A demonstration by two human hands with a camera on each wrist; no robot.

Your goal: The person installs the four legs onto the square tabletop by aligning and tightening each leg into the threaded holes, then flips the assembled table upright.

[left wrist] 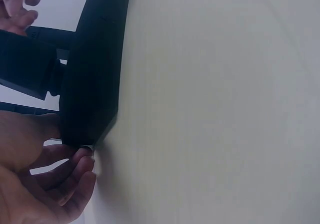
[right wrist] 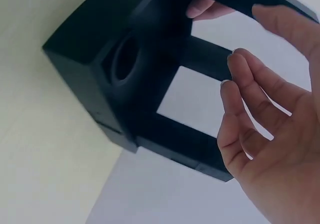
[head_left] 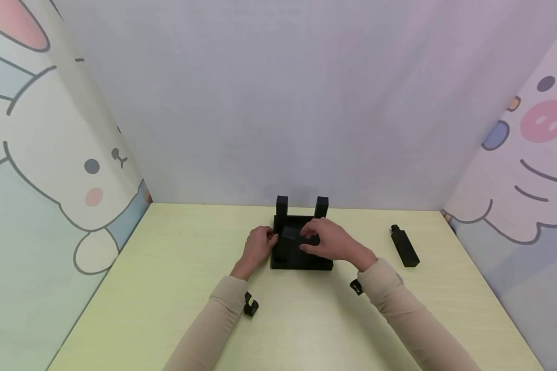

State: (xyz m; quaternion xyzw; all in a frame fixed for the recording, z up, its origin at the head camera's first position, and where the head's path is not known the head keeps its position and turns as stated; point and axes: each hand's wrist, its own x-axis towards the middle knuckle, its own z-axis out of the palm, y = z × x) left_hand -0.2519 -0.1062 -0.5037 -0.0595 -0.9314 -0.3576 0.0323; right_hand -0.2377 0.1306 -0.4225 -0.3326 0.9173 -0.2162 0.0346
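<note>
A black stand (head_left: pixel 301 265) with two uprights at its back sits on the table, before both hands. My left hand (head_left: pixel 259 245) grips the stand's left side, its thumb and fingers at the base edge in the left wrist view. A black block with a narrow neck (left wrist: pixel 22 66) stands neck-down at the base; its grey-black top shows as a square (head_left: pixel 289 233) in the head view. Over the stand's right half hovers my right hand (head_left: pixel 328 240), fingers loosely bent and thumb apart, holding nothing. A round hole (right wrist: pixel 126 57) shows in the base below it.
To the right lies a black bottle-shaped piece (head_left: pixel 405 248) on the pale yellow table (head_left: pixel 167 288). A grey-white curtain (head_left: pixel 278 103) rises behind the table, with cartoon-printed panels (head_left: pixel 42 170) at both sides. Small black devices (head_left: pixel 250 305) sit at the wrists.
</note>
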